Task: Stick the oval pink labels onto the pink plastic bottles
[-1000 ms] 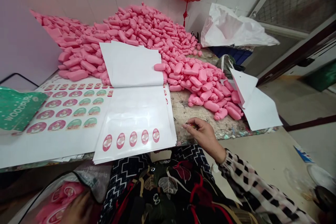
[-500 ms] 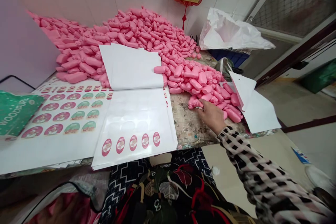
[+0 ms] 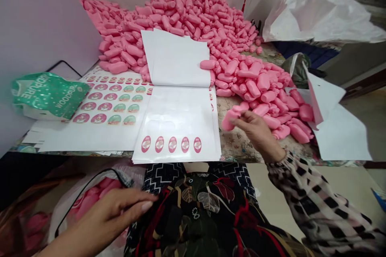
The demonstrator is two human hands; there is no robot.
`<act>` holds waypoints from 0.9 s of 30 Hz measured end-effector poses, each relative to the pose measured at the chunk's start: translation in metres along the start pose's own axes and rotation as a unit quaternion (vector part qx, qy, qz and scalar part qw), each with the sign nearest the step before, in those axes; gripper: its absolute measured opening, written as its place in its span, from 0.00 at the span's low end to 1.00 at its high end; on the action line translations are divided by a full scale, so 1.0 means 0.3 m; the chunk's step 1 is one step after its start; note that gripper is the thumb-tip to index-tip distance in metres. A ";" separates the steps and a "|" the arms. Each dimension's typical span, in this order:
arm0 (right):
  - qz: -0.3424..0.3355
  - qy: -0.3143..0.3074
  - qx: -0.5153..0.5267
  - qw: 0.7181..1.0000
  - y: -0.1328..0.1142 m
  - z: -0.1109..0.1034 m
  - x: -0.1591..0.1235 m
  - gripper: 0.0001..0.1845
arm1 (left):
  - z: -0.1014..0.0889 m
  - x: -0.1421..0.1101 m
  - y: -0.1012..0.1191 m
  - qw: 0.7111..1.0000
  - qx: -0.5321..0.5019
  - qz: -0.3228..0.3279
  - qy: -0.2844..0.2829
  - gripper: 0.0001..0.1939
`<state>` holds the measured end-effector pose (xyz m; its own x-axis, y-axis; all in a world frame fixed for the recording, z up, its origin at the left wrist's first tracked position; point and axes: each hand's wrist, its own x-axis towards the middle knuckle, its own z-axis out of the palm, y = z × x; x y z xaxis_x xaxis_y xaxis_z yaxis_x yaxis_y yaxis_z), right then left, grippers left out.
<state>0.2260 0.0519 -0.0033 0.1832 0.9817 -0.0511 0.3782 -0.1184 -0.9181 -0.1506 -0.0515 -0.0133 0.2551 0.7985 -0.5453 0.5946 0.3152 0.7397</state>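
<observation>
1. Your right hand (image 3: 256, 130) is just right of the open stack of label sheets (image 3: 177, 120), over the desk (image 3: 238, 144). Its fingers (image 3: 243, 117) pinch a pink moulded piece (image 3: 229, 120) and hold it off the surface, at the stack's right edge.
2. Your left hand (image 3: 111, 217) is below the stack, past the desk's near edge. Its fingers (image 3: 135, 202) stretch out loosely, holding nothing you can see, near a plastic bag (image 3: 90, 200) with pink pieces inside.
3. Behind the stack, a heap of pink moulded pieces (image 3: 193, 16) rises and spreads past its right side.
4. Left of the stack lies a sheet of printed oval labels (image 3: 111, 104), with a green WOODPURE packet (image 3: 50, 95) at its edge.
5. Right of the stack, beyond the heap, are loose white sheets (image 3: 340, 128) and a white plastic bag (image 3: 319, 12).
</observation>
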 end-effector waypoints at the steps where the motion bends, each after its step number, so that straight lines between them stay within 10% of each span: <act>1: 0.034 -0.060 0.067 0.995 -0.023 0.038 -0.026 0.19 | 0.014 0.016 0.084 0.997 -0.053 0.022 -0.046 0.16; 6: 0.145 -0.266 0.200 0.932 -0.103 0.176 -0.164 0.15 | 0.181 0.171 0.327 0.910 -0.390 0.127 -0.064 0.31; 9: 0.123 -0.347 0.157 0.916 -0.106 0.191 -0.217 0.16 | 0.261 0.227 0.336 0.863 -0.468 0.062 -0.179 0.26; 12: 0.040 -0.316 0.055 0.946 -0.072 0.169 -0.221 0.19 | 0.265 0.231 0.316 0.876 -0.454 0.037 -0.158 0.22; 15: -0.069 -0.179 -0.142 0.971 -0.023 0.150 -0.193 0.17 | 0.224 0.221 0.305 0.934 -0.345 0.090 -0.012 0.17; 18: -0.146 -0.090 -0.308 0.936 0.010 0.160 -0.173 0.15 | 0.194 0.224 0.304 0.978 -0.071 0.143 0.134 0.09; 22: -0.189 -0.074 -0.388 0.899 0.022 0.200 -0.178 0.12 | 0.197 0.249 0.301 0.939 0.236 0.190 0.161 0.09; 27: -0.202 -0.066 -0.437 0.874 0.013 0.221 -0.182 0.12 | 0.218 0.270 0.288 0.913 0.329 0.184 0.159 0.13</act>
<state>0.1572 0.0078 -0.0301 -0.2100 0.9715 0.1098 0.9469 0.2300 -0.2246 -0.0286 0.0070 -0.0193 0.3576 0.9296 -0.0891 0.8693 -0.2964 0.3957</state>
